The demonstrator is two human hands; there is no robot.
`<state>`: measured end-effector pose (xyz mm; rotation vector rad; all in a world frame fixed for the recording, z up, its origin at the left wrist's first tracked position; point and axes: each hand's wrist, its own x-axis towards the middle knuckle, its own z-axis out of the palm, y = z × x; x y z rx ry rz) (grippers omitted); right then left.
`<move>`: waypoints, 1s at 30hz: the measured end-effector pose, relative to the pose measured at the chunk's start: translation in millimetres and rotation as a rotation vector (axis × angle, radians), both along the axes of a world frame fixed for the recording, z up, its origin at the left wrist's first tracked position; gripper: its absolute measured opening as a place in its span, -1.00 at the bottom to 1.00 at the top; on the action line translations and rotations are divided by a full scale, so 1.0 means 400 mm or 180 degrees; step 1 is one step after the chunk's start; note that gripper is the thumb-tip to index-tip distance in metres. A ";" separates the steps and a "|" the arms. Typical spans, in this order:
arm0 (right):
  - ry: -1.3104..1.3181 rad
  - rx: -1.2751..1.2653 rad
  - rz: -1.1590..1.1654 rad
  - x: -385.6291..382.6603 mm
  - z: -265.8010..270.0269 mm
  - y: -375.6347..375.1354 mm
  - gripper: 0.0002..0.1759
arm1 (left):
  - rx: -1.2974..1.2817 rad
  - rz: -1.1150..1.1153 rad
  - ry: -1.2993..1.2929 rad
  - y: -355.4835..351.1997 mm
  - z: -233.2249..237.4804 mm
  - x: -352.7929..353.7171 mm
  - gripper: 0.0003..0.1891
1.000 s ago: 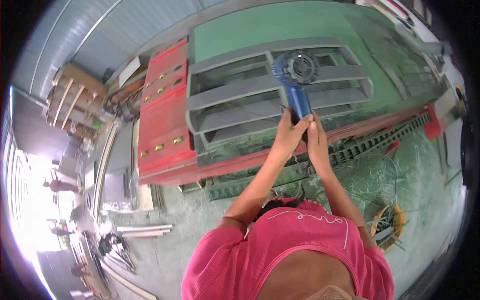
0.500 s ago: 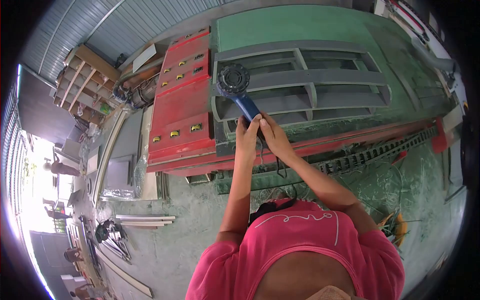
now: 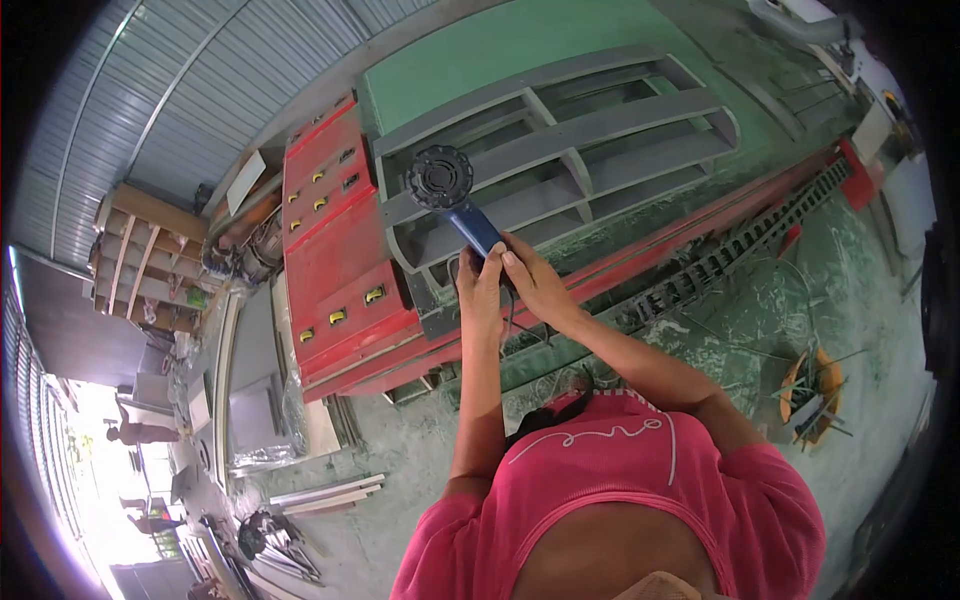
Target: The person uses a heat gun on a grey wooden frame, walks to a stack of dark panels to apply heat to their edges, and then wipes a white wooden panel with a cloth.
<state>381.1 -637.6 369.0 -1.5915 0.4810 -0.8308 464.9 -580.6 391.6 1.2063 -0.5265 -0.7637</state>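
Blue tool point(image 3: 456, 205) moved left over grey frame point(image 3: 640, 118), fingers point(image 3: 525, 262) gripping it

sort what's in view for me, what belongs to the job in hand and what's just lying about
Likely part of the job:
blue power tool, held in the left hand and right hand
grey slatted frame
green worktop beneath it

Apparently just lying about:
pale strips on the floor
grey sheets
yellow container
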 end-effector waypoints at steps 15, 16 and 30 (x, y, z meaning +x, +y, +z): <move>0.0163 -0.0422 -0.1615 -0.144 0.029 -0.065 -0.34 | -0.0058 -0.1318 0.0222 -0.169 0.021 -0.115 -0.67; 0.0166 -0.0395 -0.1731 -0.154 0.025 -0.070 -0.34 | -0.0041 -0.1348 0.0222 -0.175 0.020 -0.127 -0.67; 0.0201 -0.0347 -0.1998 -0.233 -0.012 -0.089 -0.30 | 0.0116 -0.1805 0.0009 -0.215 -0.012 -0.200 -0.55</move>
